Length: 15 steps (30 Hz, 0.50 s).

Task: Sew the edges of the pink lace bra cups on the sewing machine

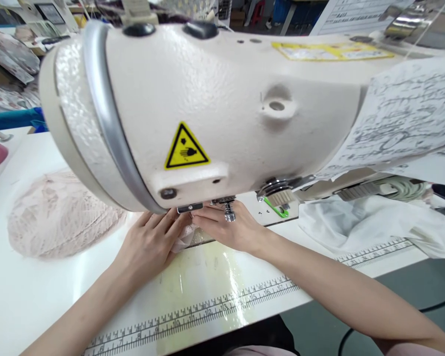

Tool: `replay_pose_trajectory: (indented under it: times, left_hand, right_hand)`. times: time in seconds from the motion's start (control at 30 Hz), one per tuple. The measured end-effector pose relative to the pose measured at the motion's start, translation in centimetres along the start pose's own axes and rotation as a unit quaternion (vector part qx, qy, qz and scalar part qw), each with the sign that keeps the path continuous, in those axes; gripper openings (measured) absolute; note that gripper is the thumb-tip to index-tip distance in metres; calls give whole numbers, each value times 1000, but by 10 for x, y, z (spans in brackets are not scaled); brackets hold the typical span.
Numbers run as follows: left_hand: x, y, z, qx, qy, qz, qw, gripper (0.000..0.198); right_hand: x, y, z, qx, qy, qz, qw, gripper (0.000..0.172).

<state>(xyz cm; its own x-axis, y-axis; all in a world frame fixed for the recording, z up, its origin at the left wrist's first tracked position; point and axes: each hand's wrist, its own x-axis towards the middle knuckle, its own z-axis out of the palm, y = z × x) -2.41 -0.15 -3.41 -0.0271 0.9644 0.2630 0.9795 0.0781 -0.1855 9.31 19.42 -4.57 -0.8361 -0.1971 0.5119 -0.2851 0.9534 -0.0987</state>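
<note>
A cream sewing machine head (pixel 215 113) fills the upper view and hides the needle area. Under it, my left hand (pixel 152 242) and my right hand (pixel 226 230) lie side by side on the white table, fingers pressed down on a small piece of pale pink fabric (pixel 183 238) between them. The fingertips of both hands reach under the machine head and are partly hidden. A presser-foot screw (pixel 229 213) hangs just above my right hand.
A heap of pink lace pieces (pixel 59 215) lies on the white table (pixel 29 291) at left. White cloth (pixel 356 222) is bunched at right. A printed ruler strip (pixel 215 309) runs along the table's front edge. A patterned paper sheet (pixel 404 113) hangs at upper right.
</note>
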Motion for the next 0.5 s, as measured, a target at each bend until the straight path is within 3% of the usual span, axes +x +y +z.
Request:
replay_pose_trajectory:
  times: [0.33,0.5]
  left_hand:
    - [2,2,1,1,-19,-21,1000,45]
    - [1,0,-1,-15,36,24,999,45]
  right_hand:
    - [0,4,2,-62,14,-27,998,21]
    - [2,3,1,-78,12,-37,996,21]
